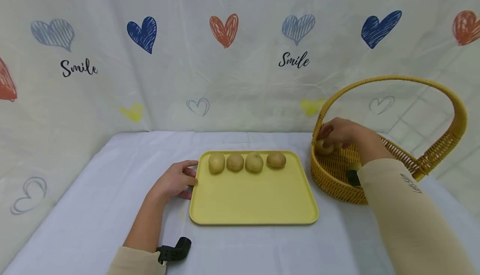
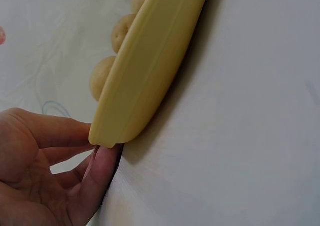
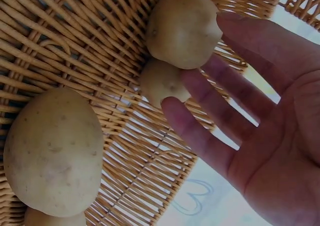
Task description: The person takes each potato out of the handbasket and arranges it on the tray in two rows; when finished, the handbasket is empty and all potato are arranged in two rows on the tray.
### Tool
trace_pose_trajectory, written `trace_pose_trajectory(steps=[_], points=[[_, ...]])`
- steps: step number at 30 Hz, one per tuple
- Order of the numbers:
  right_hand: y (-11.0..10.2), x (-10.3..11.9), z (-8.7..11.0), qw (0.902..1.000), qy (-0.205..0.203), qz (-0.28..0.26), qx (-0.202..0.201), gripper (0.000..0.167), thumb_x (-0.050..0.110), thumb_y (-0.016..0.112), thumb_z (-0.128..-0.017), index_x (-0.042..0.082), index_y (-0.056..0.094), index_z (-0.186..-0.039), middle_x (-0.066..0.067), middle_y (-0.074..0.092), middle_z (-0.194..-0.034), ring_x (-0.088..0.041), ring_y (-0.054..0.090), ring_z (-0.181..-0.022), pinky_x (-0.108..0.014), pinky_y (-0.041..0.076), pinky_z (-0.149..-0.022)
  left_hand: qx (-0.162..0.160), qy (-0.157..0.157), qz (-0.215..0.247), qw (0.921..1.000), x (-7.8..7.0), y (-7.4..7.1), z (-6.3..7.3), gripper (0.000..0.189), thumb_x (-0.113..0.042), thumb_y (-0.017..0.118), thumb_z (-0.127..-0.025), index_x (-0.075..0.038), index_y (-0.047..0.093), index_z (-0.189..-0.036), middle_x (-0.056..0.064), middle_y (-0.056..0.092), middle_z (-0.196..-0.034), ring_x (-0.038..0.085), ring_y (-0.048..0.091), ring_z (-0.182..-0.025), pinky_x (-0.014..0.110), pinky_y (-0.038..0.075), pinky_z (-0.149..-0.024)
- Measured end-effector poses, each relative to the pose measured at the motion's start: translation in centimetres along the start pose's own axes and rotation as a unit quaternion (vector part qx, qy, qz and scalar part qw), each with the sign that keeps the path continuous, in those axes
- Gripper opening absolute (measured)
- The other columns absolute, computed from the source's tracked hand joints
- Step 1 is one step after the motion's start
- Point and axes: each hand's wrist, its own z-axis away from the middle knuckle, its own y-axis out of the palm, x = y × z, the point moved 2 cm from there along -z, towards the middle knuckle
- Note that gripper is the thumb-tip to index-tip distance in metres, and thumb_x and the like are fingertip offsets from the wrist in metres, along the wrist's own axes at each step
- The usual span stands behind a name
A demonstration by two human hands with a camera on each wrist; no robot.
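Note:
My left hand (image 1: pixel 176 181) holds the left edge of a yellow tray (image 1: pixel 255 202). In the left wrist view its thumb and fingers (image 2: pixel 102 161) meet the tray's corner, the thumb low by the cloth. Several potatoes (image 1: pixel 235 162) stand in a row along the tray's far side. Over on the right, my right hand (image 1: pixel 343 131) reaches into a wicker basket (image 1: pixel 333 183). Its thumb and fingertips close around a potato (image 3: pixel 182 28) near the basket wall, against another potato (image 3: pixel 162 81) partly hidden behind. A larger potato (image 3: pixel 55 151) lies elsewhere in the basket.
The basket's tall arched handle (image 1: pixel 397 78) rises above the right forearm. White cloth (image 1: pixel 285 248) covers the table, and a curtain printed with hearts (image 1: pixel 223 29) hangs behind it. A black wrist device (image 1: pixel 174 251) is strapped to the left wrist.

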Motion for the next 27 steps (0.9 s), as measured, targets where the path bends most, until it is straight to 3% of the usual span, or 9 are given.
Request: trace_pose_trajectory(steps=[11,19,27], points=[[0.5,-0.2,0.1,0.9959,0.028,-0.049,0.071,0.061,0.011,0.067,-0.087,-0.001,0.052,-0.145,-0.03,0.043,-0.148,-0.043,0.053,-0.125,-0.052,0.06,-0.09,0.005,0.0,-0.005,1.0,-0.5,-0.2,-0.2,0.067,0.002,0.063,-0.093,-0.009,0.043,-0.156,0.014,0.052,-0.121,0.022,0.059,-0.091,0.035,0.064,-0.066],[0.8,-0.1,-0.1,0.9928,0.019,-0.076,0.091,0.061,0.008,0.065,-0.089,-0.008,0.047,-0.145,-0.031,0.043,-0.145,-0.031,0.061,-0.114,-0.047,0.06,-0.094,0.008,0.004,-0.003,1.0,-0.4,-0.2,-0.2,0.067,0.003,0.063,-0.093,-0.008,0.043,-0.156,0.014,0.052,-0.119,0.022,0.058,-0.091,0.035,0.064,-0.065],[1.3,-0.5,-0.1,0.9902,0.017,-0.105,0.091,0.06,0.008,0.066,-0.094,-0.009,0.044,-0.147,-0.034,0.039,-0.147,-0.032,0.061,-0.115,-0.047,0.059,-0.095,0.003,0.002,0.002,1.0,0.0,-0.1,-0.2,0.067,0.004,0.063,-0.092,-0.008,0.044,-0.155,0.015,0.053,-0.119,0.023,0.06,-0.09,0.036,0.064,-0.065]])
